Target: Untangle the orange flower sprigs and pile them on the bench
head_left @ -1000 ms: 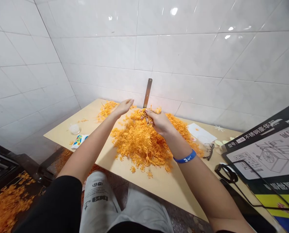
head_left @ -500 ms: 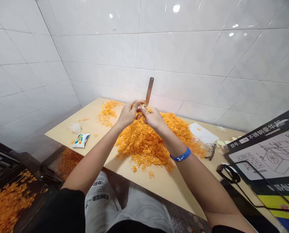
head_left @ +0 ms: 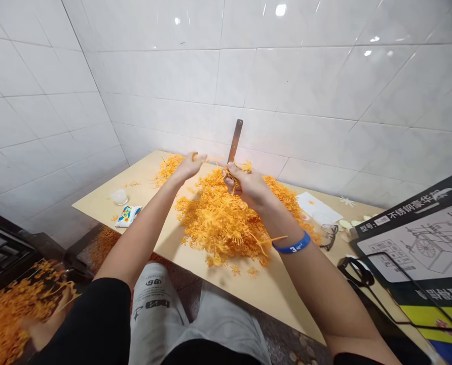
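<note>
My right hand [head_left: 247, 183] is closed around a small bunch of orange plastic flower pieces [head_left: 231, 181], whose thin strands poke out between thumb and fingers. It hovers over the far side of a big heap of the same orange pieces [head_left: 222, 223] on the table. To its left, my left hand [head_left: 191, 165] is apart from it, between the heap and a smaller orange pile [head_left: 168, 170]. Motion smears its fingertips, and I cannot make out what they hold. A blue wristband [head_left: 292, 244] circles my right wrist.
An upright metal strip [head_left: 235, 142] rises behind my right hand, near the tiled wall. On the table [head_left: 287, 304] lie a snack packet [head_left: 128, 216], glasses [head_left: 329, 237] and a printed box [head_left: 419, 238]. Another person's hand [head_left: 53, 319] reaches into orange pieces at lower left.
My hands were together at the metal strip; now the left has moved away leftward and the right keeps orange pieces. Another person's hand has appeared at lower left.
</note>
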### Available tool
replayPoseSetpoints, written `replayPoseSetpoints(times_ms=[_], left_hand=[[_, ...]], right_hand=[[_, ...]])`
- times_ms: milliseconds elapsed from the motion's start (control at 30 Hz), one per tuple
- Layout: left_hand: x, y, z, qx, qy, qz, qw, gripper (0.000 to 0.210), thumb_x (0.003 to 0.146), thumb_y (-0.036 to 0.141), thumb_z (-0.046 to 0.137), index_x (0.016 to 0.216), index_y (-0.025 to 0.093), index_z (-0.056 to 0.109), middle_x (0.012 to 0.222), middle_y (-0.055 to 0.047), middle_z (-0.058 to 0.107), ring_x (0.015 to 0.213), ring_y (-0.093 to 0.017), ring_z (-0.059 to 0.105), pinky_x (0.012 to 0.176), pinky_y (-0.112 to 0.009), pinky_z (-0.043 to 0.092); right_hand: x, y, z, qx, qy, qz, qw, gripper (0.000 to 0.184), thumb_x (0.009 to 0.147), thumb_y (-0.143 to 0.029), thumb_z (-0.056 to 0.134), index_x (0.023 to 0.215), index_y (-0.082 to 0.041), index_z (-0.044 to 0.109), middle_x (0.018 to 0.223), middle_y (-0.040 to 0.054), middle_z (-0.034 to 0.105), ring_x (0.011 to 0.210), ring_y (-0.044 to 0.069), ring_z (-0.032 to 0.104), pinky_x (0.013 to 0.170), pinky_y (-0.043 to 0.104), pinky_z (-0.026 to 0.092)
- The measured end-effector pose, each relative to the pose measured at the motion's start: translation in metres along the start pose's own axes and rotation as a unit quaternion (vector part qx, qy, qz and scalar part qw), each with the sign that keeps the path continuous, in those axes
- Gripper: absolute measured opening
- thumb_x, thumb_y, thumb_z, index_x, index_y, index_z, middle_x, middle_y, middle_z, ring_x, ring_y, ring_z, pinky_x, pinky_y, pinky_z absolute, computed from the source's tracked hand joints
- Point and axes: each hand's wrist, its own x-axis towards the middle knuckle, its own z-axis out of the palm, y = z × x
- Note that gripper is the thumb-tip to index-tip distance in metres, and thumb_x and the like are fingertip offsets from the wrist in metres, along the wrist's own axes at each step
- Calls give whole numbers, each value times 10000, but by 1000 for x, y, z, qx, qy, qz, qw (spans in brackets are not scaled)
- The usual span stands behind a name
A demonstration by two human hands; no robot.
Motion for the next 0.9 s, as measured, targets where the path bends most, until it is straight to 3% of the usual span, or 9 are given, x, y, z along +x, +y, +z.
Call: replayPoseSetpoints(times_ms=[133,267,300,367,467,533,600,700,900], left_hand=[[-21,-3,11,-9,-85,12,996,479,883,504,453,1209,186,601,1425,-115,502,1374,-277,383,1085,-386,325],[-51,8,7,-84,-175,42,980,637,942,585,142,1366,247,474,1460,-89,463,1309,-274,474,1016,-429,402],[-60,11,5,-99,-205,64,972,642,931,613,172,1397,258,435,1454,-94,470,1287,-280,495,1002,-432,413],[-77,15,3,-102,-249,124,955,660,881,620,408,1437,264,375,1434,-109,491,1267,-284,504,988,-410,424],[-94,17,2,-62,-208,166,962,663,824,466,610,1411,234,408,1273,-115,617,1096,-237,599,858,-330,477],[-99,18,2,-38,-151,158,975,460,862,384,555,1281,193,546,1061,-87,698,864,-185,631,731,-294,473],[-100,18,-1,-12,-122,161,979,275,874,330,515,1026,163,672,854,-48,703,705,-148,582,655,-274,436],[-101,19,-9,-8,-99,169,981,229,853,317,533,771,151,668,716,-18,649,662,-135,542,636,-260,410],[-105,23,-19,-49,-77,163,982,196,839,321,529,779,155,613,707,-6,591,642,-126,504,608,-251,386]], right_hand=[[11,1,-3,58,24,41,997,318,856,-436,596,720,-166,496,515,-61,403,416,40,229,398,176,138],[18,4,1,96,89,37,991,253,875,-358,587,727,-179,486,555,-50,417,446,53,294,401,168,193],[19,4,2,108,100,36,988,237,877,-342,583,732,-178,492,570,-46,425,450,54,302,403,170,208],[21,4,5,127,109,31,985,203,890,-310,557,748,-170,518,602,-37,445,460,56,319,412,180,240],[22,4,10,128,105,8,986,192,908,-270,513,772,-150,577,643,-21,473,494,63,368,448,198,300],[22,4,11,123,90,1,988,192,911,-269,505,798,-148,602,674,-6,505,536,73,418,480,209,330],[20,4,10,117,74,7,990,185,911,-278,506,829,-151,612,723,13,548,588,86,466,510,220,353],[18,6,8,97,60,19,993,162,894,-288,532,855,-151,611,779,31,579,612,92,489,515,227,349],[7,6,7,-3,-19,0,1000,287,794,-429,663,840,-149,617,730,9,574,533,58,368,480,215,265]])
